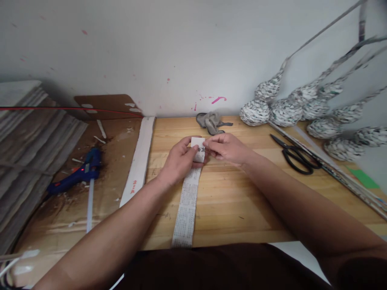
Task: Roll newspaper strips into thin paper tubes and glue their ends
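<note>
A long strip of printed newspaper [188, 201] runs from the table's front edge up to my hands. My left hand [180, 157] is closed on its upper end, thumb on top and fingers beneath. At the strip's right edge, my right hand [223, 148] pinches the paper near the large printed characters. The fingertips of the right hand are partly hidden. Just beyond my hands lies a crumpled grey cloth [211, 121]. Black-handled scissors [296, 155] rest to the right, apart from my right hand.
Gourd-shaped woven paper pieces [286, 112] stand along the wall at right, beside long thin rods [335, 173]. A blue glue gun [81, 173] lies on cardboard at left, near a tall paper stack [39, 161]. A white strip [139, 157] lies on the wooden table [236, 201].
</note>
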Motion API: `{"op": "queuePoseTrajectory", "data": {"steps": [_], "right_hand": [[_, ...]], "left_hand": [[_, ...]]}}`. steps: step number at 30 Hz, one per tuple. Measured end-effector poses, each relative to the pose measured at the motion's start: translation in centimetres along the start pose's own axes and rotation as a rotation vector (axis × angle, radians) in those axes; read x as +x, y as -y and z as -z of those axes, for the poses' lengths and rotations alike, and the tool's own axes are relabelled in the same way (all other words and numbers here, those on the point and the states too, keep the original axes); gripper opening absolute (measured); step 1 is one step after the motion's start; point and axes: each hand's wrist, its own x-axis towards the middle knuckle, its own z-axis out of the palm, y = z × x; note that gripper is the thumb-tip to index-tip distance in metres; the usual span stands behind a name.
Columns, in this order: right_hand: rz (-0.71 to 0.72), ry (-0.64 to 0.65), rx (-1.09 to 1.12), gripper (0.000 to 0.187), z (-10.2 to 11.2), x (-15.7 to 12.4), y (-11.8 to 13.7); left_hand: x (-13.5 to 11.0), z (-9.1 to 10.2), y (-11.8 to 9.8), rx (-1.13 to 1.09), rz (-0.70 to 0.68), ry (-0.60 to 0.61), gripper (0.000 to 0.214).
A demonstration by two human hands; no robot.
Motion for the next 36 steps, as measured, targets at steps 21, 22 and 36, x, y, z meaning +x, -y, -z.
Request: {"op": "queuePoseTrajectory", "data": {"steps": [21, 22, 36], "right_hand": [[-0.002, -0.195, 0.116, 0.033, -1.3, 0.5, -0.4], [0.002, -0.186, 0.127, 0.034, -1.3, 0.5, -0.4], [-0.023, 0.037, 0.126, 0.027, 0.1, 0.4, -0.5]], "left_hand": [[0.1, 0.2, 0.4, 0.068, -0.038, -0.01, 0.043], [0.1, 0.2, 0.4, 0.071, -0.038, -0.006, 0.042], [-0.1, 0.2, 0.0, 0.085, -0.021, 0.019, 0.046]]}}
